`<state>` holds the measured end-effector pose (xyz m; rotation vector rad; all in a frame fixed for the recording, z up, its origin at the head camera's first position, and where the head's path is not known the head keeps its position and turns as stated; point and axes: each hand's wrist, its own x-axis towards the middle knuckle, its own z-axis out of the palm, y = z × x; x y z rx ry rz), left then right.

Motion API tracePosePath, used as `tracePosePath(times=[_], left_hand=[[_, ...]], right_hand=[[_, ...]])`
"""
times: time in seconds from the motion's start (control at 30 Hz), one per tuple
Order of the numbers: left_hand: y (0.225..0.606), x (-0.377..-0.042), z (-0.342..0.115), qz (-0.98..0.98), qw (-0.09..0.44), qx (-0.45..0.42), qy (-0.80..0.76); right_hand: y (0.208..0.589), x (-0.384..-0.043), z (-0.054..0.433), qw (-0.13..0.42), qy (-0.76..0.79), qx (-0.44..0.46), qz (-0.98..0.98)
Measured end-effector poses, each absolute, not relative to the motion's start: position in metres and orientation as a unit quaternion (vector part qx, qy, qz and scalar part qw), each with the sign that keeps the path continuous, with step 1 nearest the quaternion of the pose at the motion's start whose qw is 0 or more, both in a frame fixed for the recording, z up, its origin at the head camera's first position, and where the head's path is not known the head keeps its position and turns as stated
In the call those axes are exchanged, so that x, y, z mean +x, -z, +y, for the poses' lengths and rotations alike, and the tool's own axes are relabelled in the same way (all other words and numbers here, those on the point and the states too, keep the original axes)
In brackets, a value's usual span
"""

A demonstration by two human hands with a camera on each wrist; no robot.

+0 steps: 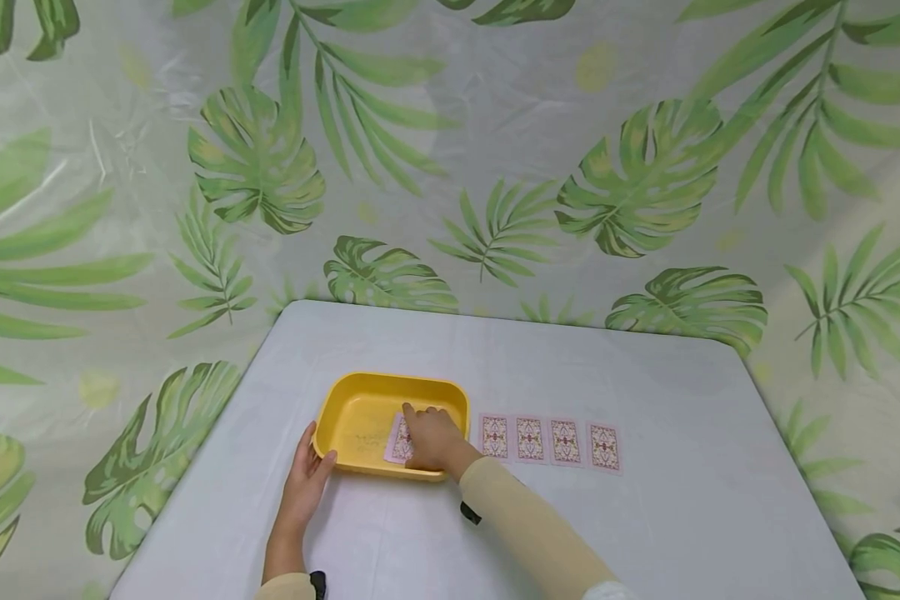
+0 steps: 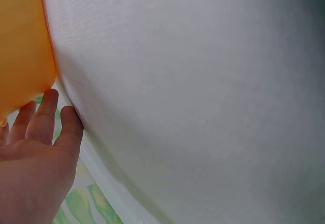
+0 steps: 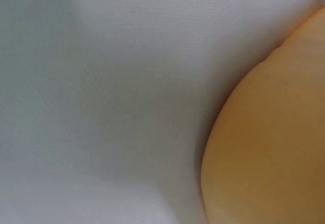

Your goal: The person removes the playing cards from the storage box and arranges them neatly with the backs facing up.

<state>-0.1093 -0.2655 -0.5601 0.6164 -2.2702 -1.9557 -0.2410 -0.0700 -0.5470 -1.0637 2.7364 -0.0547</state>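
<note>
A yellow plastic tray [image 1: 348, 408] with rounded corners sits on the white-covered table. My left hand [image 1: 305, 479] holds its front left corner, thumb at the front rim and fingers along the outer side; the left wrist view shows these fingers [image 2: 43, 115] against the tray wall [image 2: 23, 41]. Inside the tray, my right hand [image 1: 433, 437] reaches over a playing card [image 1: 400, 442] with a pink patterned back, index finger at its far edge and thumb at its near edge. The hand covers the card's right part. The right wrist view shows only the tray's outer wall [image 3: 269, 148] and tablecloth.
Right of the tray, several playing cards [image 1: 529, 439] lie face down in a row, the closest one [image 1: 494, 435] beside the tray wall. The white table [image 1: 682, 467] ends at the back against a leaf-patterned curtain [image 1: 495, 167].
</note>
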Motion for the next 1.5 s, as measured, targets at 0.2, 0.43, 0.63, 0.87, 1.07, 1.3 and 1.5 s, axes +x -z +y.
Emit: tracePosePath(times=[0.2, 0.43, 0.63, 0.87, 1.07, 1.3, 1.5], left_hand=[[0.558, -0.108, -0.265, -0.744, 0.044, 0.195, 0.637], [0.557, -0.108, -0.266, -0.744, 0.034, 0.202, 0.636], [0.558, -0.109, -0.265, -0.742, 0.035, 0.202, 0.638], [0.559, -0.109, -0.265, -0.743, 0.036, 0.200, 0.637], [0.557, -0.109, -0.266, -0.744, 0.035, 0.201, 0.636], [0.554, -0.108, -0.266, -0.741, 0.041, 0.192, 0.642], [0.556, -0.108, -0.266, -0.737, 0.034, 0.199, 0.646]], right_hand=[[0.538, -0.243, -0.064, 0.114, 0.059, -0.355, 0.926], [0.533, -0.246, -0.059, 0.141, 0.109, -0.355, 0.918], [0.537, -0.248, -0.057, 0.158, 0.129, -0.342, 0.917], [0.533, -0.250, -0.054, 0.146, 0.127, -0.356, 0.914], [0.515, -0.254, -0.044, 0.154, 0.144, -0.359, 0.909], [0.495, -0.263, -0.024, 0.142, 0.164, -0.380, 0.899], [0.483, -0.265, -0.009, 0.147, 0.185, -0.375, 0.896]])
